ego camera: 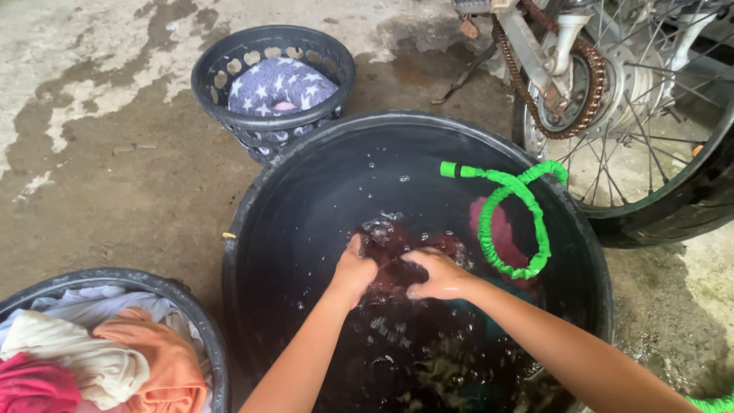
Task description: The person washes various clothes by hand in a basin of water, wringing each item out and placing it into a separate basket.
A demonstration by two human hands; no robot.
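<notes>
At 8 o'clock a tub of washed clothes (115,359) sits on the wet floor; at 11 o'clock a dark basket (222,69) holds a starred cloth (279,84). In the big black basin (306,191), the left hand (354,269) and right hand (434,273) have fingers closed on a dark red garment (397,260) in the water at centre. A green hose (520,222) coils at 3 o'clock, below a motorbike wheel (642,115).
</notes>
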